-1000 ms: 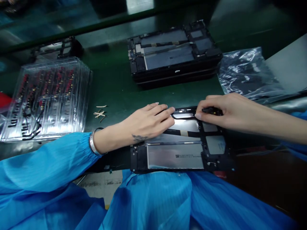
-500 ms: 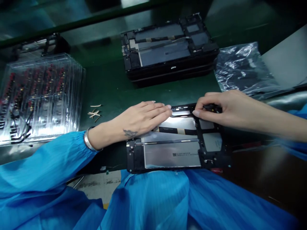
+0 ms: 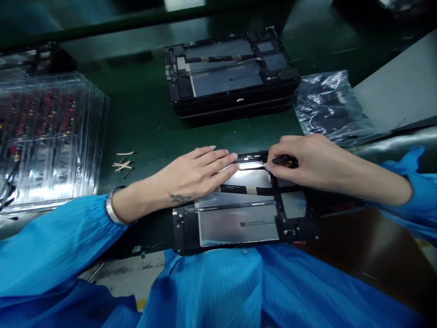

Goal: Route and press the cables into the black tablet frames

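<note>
A tablet body (image 3: 239, 223) lies back-up at the table's near edge, its black frame around a silver battery area crossed by a dark flat cable (image 3: 235, 189). My left hand (image 3: 194, 175) rests flat across its upper left part, fingers stretched out. At the upper right of the frame, my right hand (image 3: 300, 157) is closed in a pinch, thumb and fingertips at the inner edge. Inside its curled fingers shows a small black part (image 3: 287, 160) with a gold-coloured spot; its exact kind I cannot make out. The fingertips hide what they touch.
A stack of similar tablet bodies (image 3: 232, 77) stands behind. Clear plastic trays (image 3: 51, 136) with small red-and-black parts are piled at left. Several pale strips (image 3: 123, 165) lie near them. A clear plastic bag (image 3: 327, 105) lies at right, beside a light grey panel (image 3: 399, 86).
My right hand has shifted slightly along the upper right of the tablet frame, still pinched. The left hand stays flat on the tablet. The whole view has moved a little.
</note>
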`<control>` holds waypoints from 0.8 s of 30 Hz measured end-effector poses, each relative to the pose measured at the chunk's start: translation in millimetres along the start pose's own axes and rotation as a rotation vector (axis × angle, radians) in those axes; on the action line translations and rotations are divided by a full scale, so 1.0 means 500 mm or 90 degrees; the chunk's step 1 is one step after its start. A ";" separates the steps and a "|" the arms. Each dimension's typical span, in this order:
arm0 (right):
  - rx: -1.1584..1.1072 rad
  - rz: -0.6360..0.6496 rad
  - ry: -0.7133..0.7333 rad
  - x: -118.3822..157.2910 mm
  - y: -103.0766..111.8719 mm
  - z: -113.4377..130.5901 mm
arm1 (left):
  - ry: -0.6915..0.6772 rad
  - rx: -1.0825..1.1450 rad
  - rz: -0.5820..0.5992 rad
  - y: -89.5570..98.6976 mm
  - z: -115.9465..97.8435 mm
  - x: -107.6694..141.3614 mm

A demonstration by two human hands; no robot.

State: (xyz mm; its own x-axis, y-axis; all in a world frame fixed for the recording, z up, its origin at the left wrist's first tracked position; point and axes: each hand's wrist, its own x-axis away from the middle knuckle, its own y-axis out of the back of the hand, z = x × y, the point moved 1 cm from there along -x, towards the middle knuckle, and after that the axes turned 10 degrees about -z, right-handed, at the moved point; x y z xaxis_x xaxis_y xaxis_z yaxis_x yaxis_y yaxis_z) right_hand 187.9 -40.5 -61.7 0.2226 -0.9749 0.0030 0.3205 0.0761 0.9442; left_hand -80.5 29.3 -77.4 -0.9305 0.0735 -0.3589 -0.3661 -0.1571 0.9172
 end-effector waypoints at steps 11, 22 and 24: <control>0.038 0.009 -0.016 -0.002 -0.002 0.007 | -0.042 -0.085 -0.021 0.006 -0.013 -0.016; -0.019 -0.254 0.042 0.050 0.041 0.034 | -0.013 -0.153 0.034 0.002 -0.031 -0.085; -0.081 -0.319 -0.003 0.098 0.041 0.069 | -0.009 -0.150 0.044 -0.001 -0.031 -0.099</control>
State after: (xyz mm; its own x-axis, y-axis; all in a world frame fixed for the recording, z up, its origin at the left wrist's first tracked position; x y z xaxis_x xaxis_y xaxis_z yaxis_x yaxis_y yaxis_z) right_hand 173.7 -94.1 -30.8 0.0085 -0.8991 -0.4377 0.4967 -0.3761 0.7822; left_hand -34.3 10.3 -62.8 -0.9539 0.0678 -0.2923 -0.2952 -0.3872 0.8735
